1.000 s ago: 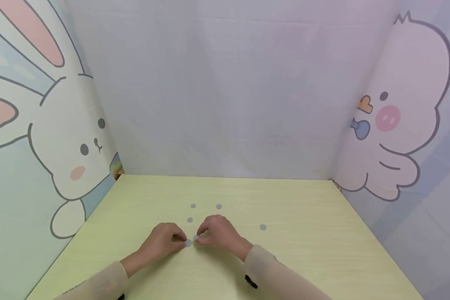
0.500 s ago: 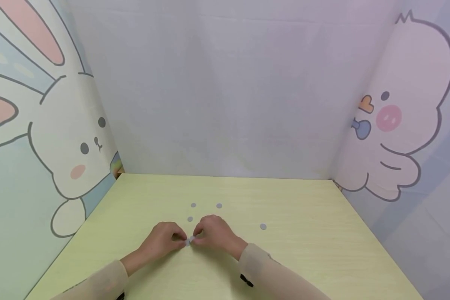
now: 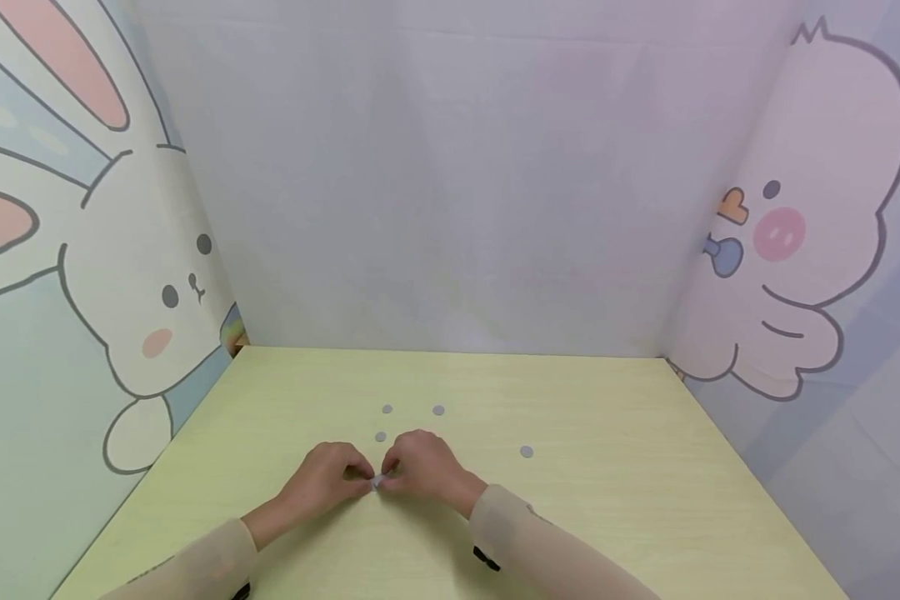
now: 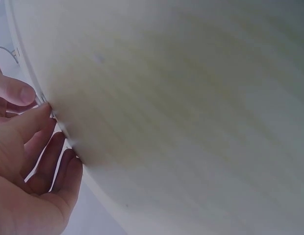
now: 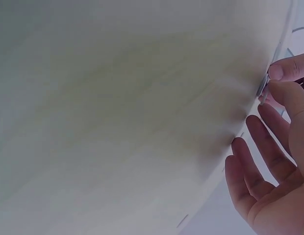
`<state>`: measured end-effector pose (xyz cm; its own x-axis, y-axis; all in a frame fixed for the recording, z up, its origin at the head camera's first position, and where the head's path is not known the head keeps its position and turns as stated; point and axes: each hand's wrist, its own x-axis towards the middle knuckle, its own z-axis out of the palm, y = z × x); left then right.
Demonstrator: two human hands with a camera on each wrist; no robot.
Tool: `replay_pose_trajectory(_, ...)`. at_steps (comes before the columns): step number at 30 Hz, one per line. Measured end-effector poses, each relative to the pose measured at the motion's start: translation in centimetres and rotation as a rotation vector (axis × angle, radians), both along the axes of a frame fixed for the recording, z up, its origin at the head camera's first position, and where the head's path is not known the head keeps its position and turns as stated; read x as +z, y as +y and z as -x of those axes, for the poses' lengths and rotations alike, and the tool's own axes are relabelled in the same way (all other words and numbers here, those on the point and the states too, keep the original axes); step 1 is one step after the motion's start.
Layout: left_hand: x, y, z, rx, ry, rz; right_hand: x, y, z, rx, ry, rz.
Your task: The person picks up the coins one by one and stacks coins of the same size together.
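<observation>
Low over the middle front of the table, my left hand (image 3: pixel 328 481) and right hand (image 3: pixel 429 468) meet fingertip to fingertip. Thumb and fingers of my right hand pinch a small flat grey disc (image 5: pixel 264 96), coin-like, seen nearly edge-on in the right wrist view. My left thumb and fingertips hold a second grey disc (image 3: pixel 374 485) by its left edge. The two discs overlap in the head view, mostly covered by the fingers. In the left wrist view the fingertips (image 4: pixel 48 108) are right at the table surface.
Several more grey discs lie flat on the pale yellow table (image 3: pixel 607 500): one disc (image 3: pixel 527 452) to the right, another disc (image 3: pixel 438 410) behind my right hand, and two further left. Cloth walls with a rabbit (image 3: pixel 142 275) and a chick (image 3: pixel 817 217) enclose the table.
My right hand has moved slightly left, bringing its disc from beside the left hand's disc to overlap it. The left hand has stayed in place.
</observation>
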<state>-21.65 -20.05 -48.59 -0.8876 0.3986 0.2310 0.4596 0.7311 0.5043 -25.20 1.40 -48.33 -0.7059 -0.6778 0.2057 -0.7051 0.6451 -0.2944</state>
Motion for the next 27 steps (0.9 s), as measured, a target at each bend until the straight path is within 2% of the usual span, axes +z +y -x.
replay_pose_trajectory(15,-0.05,0.02,0.03,-0.016,0.007,0.000,-0.16,-0.39,-0.36,-0.028,0.000,-0.010)
replay_pose_trajectory(27,0.08,0.14,-0.10,-0.016,0.019,0.001,-0.34,-0.30,-0.30,-0.037,-0.032,0.041)
